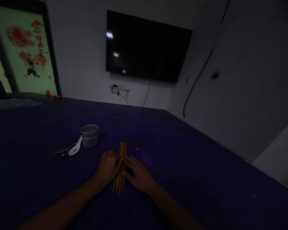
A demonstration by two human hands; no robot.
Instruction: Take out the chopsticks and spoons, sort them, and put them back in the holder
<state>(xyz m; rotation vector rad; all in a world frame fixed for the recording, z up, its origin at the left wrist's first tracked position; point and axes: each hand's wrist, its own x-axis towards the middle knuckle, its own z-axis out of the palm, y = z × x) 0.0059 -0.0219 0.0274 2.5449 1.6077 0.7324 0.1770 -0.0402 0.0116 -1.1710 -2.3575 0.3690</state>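
A loose bundle of wooden chopsticks (pixel 119 182) lies on the dark purple surface, its near ends uneven and slightly fanned out. My left hand (pixel 108 167) is closed along the bundle's left side, with the thumb against the sticks. From the right, my right hand (pixel 139 175) touches the chopsticks with its fingertips, thumb and fingers stretched apart. Off to the left stands a grey metal cup (pixel 90 137) with small holes low in its wall. A white soup spoon (pixel 75 149) leans against it, beside dark metal spoons (pixel 63 151) that overlap one another.
Small white scraps (pixel 137 148) are scattered on the purple surface (pixel 201 172). A sheet of clear plastic (pixel 13 103) lies at the far left, near small orange objects (pixel 54 95). Beyond are a wall-mounted television (pixel 146 48) and a hanging black cable (pixel 201 70).
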